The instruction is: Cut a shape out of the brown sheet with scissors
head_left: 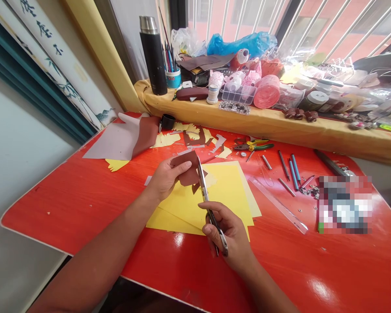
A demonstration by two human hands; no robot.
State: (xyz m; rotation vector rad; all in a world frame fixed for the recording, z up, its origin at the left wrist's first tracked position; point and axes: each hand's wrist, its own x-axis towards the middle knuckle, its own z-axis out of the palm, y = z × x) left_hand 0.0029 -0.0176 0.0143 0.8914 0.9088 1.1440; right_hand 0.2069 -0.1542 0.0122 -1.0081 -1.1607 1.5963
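Observation:
My left hand [164, 179] pinches a small brown piece of leather-like sheet [188, 175] between thumb and fingers. In my right hand [230, 228] is a pair of scissors [203, 184], with fingers through the handles. The blades run along the right edge of the brown piece; whether they are fully closed is hard to see. A narrow brown strip [196, 188] hangs near the blades. Beneath both hands, yellow paper sheets [179, 213] lie overlapping on the red table [84, 198].
Brown sheet material [146, 137], paper scraps [166, 139] and pliers [252, 145] lie farther back. Pens [293, 167] and a clear ruler [280, 206] are on the right. A black flask [153, 61] and a clear plastic box [238, 93] stand on the cloth-covered ledge.

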